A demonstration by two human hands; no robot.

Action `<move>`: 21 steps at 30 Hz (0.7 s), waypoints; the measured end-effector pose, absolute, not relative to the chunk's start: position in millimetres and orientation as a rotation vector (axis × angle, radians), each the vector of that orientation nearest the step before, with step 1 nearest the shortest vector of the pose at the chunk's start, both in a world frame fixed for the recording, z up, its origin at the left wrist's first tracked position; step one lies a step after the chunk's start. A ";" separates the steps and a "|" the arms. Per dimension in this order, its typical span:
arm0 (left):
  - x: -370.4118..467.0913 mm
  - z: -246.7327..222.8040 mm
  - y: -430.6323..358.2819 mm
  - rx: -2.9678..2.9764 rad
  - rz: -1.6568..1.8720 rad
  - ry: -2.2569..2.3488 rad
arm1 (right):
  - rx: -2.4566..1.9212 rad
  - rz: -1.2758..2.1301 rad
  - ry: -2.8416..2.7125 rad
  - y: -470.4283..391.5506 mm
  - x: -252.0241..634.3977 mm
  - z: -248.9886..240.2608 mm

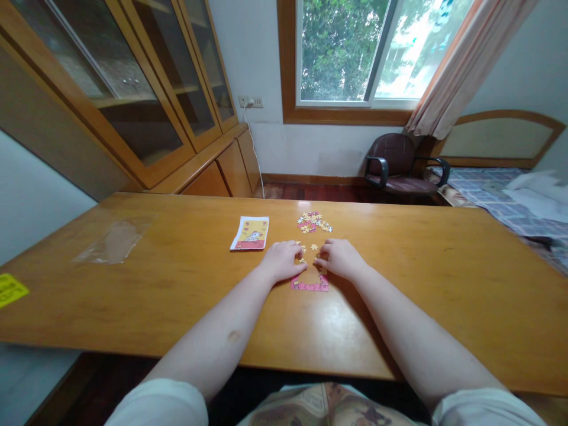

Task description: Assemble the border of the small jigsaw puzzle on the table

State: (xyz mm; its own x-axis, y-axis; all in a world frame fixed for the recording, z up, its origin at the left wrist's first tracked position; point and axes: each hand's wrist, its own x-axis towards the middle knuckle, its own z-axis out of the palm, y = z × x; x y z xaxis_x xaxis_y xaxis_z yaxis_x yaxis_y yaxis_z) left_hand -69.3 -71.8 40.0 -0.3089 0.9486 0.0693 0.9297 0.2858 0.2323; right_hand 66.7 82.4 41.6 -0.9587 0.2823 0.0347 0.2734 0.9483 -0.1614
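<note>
Pink joined puzzle pieces (309,287) form a partial border on the wooden table, just below my hands. My left hand (283,261) rests at the left side of this puzzle, its fingers bent around small yellow pieces; whether it grips one is unclear. On the right side, my right hand (341,259) has its thumb and fingertips close together at a small yellow piece. A loose yellow piece (314,247) lies between the hands. Farther back is a pile of mixed puzzle pieces (309,221). The picture card (251,234) with a white animal lies to the left.
A clear plastic bag (116,241) lies on the left of the table (177,296), with a yellow label (11,289) at the left edge. Beyond the table stand a glass-doored cabinet (195,139), a dark chair (394,164) and a bed (488,186).
</note>
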 end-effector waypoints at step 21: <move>-86.9 32.3 -74.9 1.808 0.363 2.418 | -0.732 0.300 -2.939 140.8 87.8 48.5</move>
